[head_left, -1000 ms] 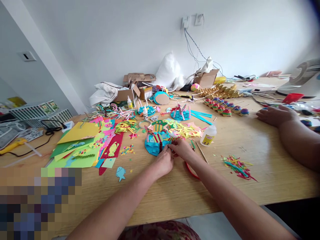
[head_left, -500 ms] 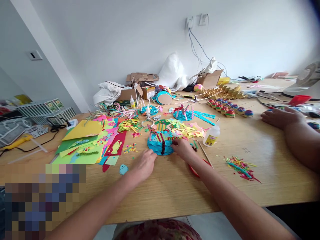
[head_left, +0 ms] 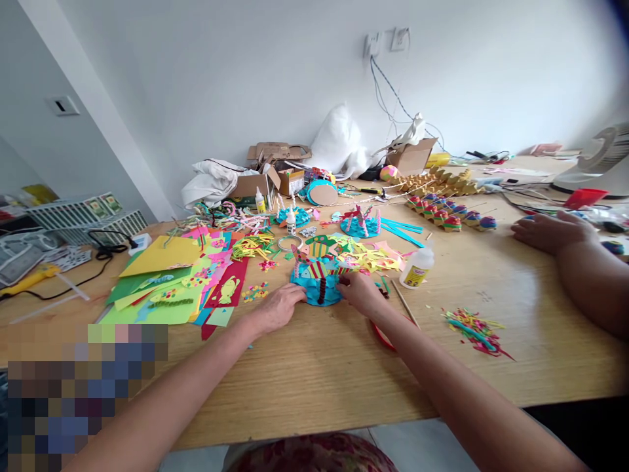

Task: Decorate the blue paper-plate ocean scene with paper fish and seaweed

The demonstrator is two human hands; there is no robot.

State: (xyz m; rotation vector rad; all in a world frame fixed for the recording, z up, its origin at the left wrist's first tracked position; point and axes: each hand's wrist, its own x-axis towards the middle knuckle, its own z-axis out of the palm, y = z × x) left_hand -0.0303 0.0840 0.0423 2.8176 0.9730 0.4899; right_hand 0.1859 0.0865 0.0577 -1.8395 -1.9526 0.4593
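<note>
A blue paper craft (head_left: pixel 310 293) with striped and spotted paper fish standing on it sits on the wooden table (head_left: pixel 295 380). At its left edge is my left hand (head_left: pixel 282 308), fingertips closed against the rim. My right hand (head_left: pixel 358 292) pinches the craft's right side. A dark fuzzy strip runs down the craft's front. Beside my right forearm lie red-handled scissors (head_left: pixel 383 337), partly covered, and a thin wooden stick (head_left: pixel 405 305). A glue bottle (head_left: pixel 417 269) stands to the right of that hand.
Coloured paper sheets (head_left: pixel 152 275) cover the left side. Two more blue crafts (head_left: pixel 360 226) stand behind, near painted egg-carton pieces (head_left: pixel 442 213). Another person's hand (head_left: pixel 550 233) rests at the right. Paper scraps (head_left: pixel 476 331) lie at the front right.
My left hand has shifted up and left along the craft's edge, its forearm now covering most of a small blue paper fish. The right hand stays at the craft's right side.
</note>
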